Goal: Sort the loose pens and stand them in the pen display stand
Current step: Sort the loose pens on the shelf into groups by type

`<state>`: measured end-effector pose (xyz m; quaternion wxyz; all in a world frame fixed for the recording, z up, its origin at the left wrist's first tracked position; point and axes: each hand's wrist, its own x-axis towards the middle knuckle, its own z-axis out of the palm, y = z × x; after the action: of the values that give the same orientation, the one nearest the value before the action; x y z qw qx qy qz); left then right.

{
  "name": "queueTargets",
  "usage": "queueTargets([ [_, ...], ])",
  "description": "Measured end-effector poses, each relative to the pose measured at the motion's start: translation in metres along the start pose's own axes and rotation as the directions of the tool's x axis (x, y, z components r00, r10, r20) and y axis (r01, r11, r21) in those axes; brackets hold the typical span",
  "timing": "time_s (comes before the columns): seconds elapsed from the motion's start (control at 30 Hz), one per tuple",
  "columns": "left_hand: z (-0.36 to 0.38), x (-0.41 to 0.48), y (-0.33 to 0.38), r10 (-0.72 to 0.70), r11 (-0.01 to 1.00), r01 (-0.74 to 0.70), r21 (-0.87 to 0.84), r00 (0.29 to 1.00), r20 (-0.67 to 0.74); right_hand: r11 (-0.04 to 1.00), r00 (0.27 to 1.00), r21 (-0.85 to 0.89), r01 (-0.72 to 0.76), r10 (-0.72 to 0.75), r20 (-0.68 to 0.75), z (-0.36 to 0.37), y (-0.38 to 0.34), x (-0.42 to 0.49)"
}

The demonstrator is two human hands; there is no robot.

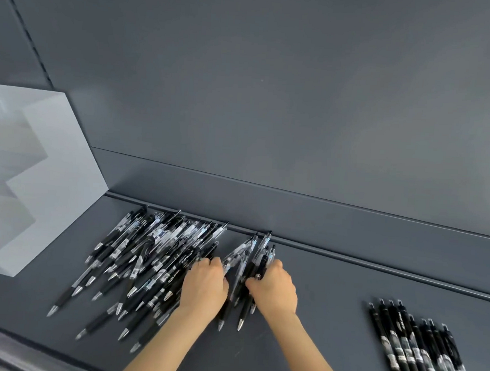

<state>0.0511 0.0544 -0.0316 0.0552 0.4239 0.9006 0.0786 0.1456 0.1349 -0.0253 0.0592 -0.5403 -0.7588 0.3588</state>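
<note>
A big heap of loose black-and-clear pens (144, 262) lies on the grey shelf, tips pointing toward me. Just right of it is a small separated bundle of pens (246, 260). My left hand (204, 289) rests at the right edge of the heap, fingers curled onto pens at the bundle's left side. My right hand (276, 287) grips the bundle from its right side, thumb curled round the pens. A frosted clear stepped pen display stand (38, 172) sits at the far left, with no pens visible in it.
A sorted row of all-black pens (425, 354) lies side by side at the lower right. The grey shelf (331, 305) has a raised back ledge and a grey back wall (272, 86) behind. The shelf's front edge runs along the lower left.
</note>
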Motion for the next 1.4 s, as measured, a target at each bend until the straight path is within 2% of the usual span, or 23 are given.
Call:
queueTargets([
  [0.13,0.001,0.0,0.0,0.028,0.999,-0.028,-0.019,1.0,-0.015,0.996,0.999,0.076,-0.039,0.036,0.032,-0.001,0.006,0.001],
  [0.37,-0.015,-0.001,0.003,0.012,0.987,-0.045,-0.154,0.978,-0.21,0.993,1.0,0.122,-0.005,0.003,0.01,-0.006,0.027,-0.003],
  [0.47,-0.022,-0.004,0.007,-0.002,0.965,-0.065,-0.255,0.968,-0.252,0.971,0.999,0.237,0.018,-0.026,0.029,-0.02,0.038,-0.007],
  [0.63,-0.031,-0.013,0.02,-0.002,0.949,-0.076,-0.308,0.97,-0.245,0.755,0.981,0.65,-0.087,-0.048,0.187,-0.052,0.049,-0.027],
  [0.73,-0.034,-0.019,0.036,0.008,0.908,-0.097,-0.407,0.976,-0.216,0.655,0.969,0.745,-0.125,-0.081,0.233,-0.069,0.055,-0.038],
  [0.83,-0.035,-0.027,0.056,0.041,0.857,-0.108,-0.503,0.989,-0.142,0.603,0.972,0.787,-0.133,-0.077,0.223,-0.078,0.063,-0.042],
  [0.9,-0.033,-0.032,0.067,0.08,0.79,-0.11,-0.603,0.994,-0.076,0.58,0.975,0.804,-0.131,-0.07,0.21,-0.084,0.069,-0.045],
  [0.97,-0.032,-0.036,0.077,0.118,0.69,-0.053,-0.721,0.992,0.039,0.557,0.976,0.82,-0.131,-0.071,0.205,-0.089,0.075,-0.048],
  [1.0,-0.032,-0.039,0.082,0.134,0.596,0.014,-0.803,0.984,0.116,0.545,0.976,0.828,-0.133,-0.075,0.206,-0.093,0.078,-0.049],
  [1.07,-0.035,-0.043,0.091,0.199,0.342,0.187,-0.921,0.943,0.266,0.516,0.973,0.846,-0.136,-0.09,0.211,-0.1,0.085,-0.053],
  [1.1,-0.037,-0.044,0.096,0.251,0.246,0.251,-0.936,0.916,0.312,0.501,0.972,0.855,-0.135,-0.1,0.212,-0.104,0.087,-0.055],
  [1.13,-0.039,-0.045,0.1,0.291,0.198,0.289,-0.937,0.895,0.337,0.488,0.971,0.863,-0.133,-0.11,0.212,-0.108,0.091,-0.057],
  [1.23,-0.04,-0.049,0.113,0.337,0.145,0.347,-0.927,0.863,0.376,0.463,0.971,0.878,-0.123,-0.128,0.203,-0.118,0.099,-0.062],
  [1.4,-0.036,-0.055,0.139,0.385,0.152,0.361,-0.92,0.836,0.391,0.44,0.974,0.893,-0.096,-0.145,0.176,-0.131,0.115,-0.07],
])
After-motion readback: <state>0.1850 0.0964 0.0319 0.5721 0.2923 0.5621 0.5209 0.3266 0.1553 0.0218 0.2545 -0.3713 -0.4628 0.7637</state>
